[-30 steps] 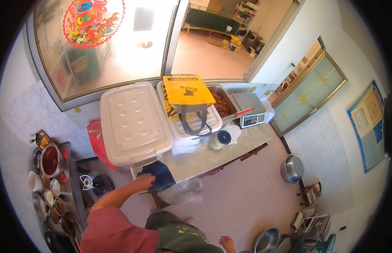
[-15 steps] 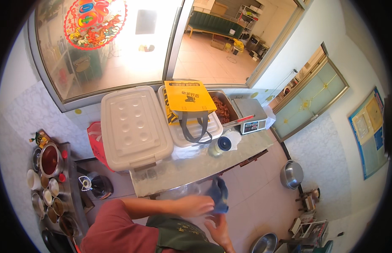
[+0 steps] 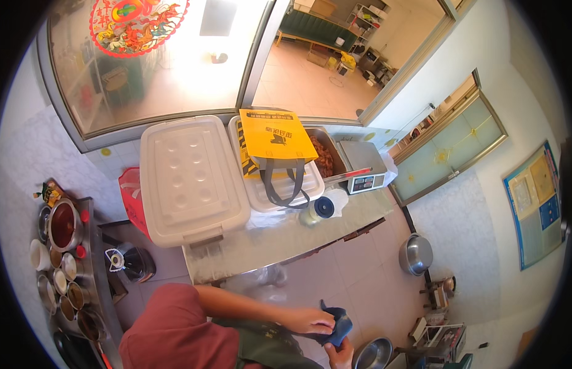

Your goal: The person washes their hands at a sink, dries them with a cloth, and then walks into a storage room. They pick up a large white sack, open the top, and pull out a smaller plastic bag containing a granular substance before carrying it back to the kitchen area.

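In front of my dark green apron (image 3: 261, 345), both hands are on a soft dark blue piece (image 3: 341, 327); whether it is a cloth or a glove I cannot tell. My left hand (image 3: 312, 321) has its fingers curled over the left side of it. From below, my right hand (image 3: 340, 355) pinches the lower edge, its thumb against the blue surface. Clear plastic film (image 3: 255, 281) hangs at the front edge of the metal-topped table (image 3: 255, 249), just beyond my left forearm.
On the table are a big lidded plastic bin (image 3: 193, 178), a yellow bag (image 3: 276, 138), a jar (image 3: 316, 211), a tray of brownish-red food (image 3: 323, 157) and a scale (image 3: 363, 166). Seasoning bowls (image 3: 65, 226) crowd a left-hand counter. Steel basins (image 3: 416, 254) stand to the right.
The blue piece and both hands have moved lower and to the right. My right hand, whose fingers were spread below the piece, now grips its lower edge. The view has shifted slightly.
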`<state>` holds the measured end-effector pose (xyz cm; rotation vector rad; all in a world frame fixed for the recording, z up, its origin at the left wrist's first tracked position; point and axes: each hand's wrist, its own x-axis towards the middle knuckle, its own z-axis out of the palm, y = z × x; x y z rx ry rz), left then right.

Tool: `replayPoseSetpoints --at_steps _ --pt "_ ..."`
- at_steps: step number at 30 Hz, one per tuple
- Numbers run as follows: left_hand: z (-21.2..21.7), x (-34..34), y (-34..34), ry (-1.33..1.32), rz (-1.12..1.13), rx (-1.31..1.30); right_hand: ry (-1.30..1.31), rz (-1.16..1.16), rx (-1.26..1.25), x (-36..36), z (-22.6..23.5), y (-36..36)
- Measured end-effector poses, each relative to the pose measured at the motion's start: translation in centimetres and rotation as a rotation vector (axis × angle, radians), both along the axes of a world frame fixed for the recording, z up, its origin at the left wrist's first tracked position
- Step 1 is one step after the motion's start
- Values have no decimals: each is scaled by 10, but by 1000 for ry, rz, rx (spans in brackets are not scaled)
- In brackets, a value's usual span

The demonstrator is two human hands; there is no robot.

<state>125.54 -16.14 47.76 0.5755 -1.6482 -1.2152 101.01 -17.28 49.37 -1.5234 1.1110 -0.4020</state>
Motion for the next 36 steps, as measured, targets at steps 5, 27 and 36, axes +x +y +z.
replayPoseSetpoints --at_steps 5,27,36 --pt "1 -15 -3 -28 -119 -71 -32 -9 0 -12 -1 2" --pt "0 -37 -7 -262 253 -87 -171 -426 -305 -23 64 -33" --pt "-63 -70 -21 320 -174 581 165 349 -821 63 58 -5"
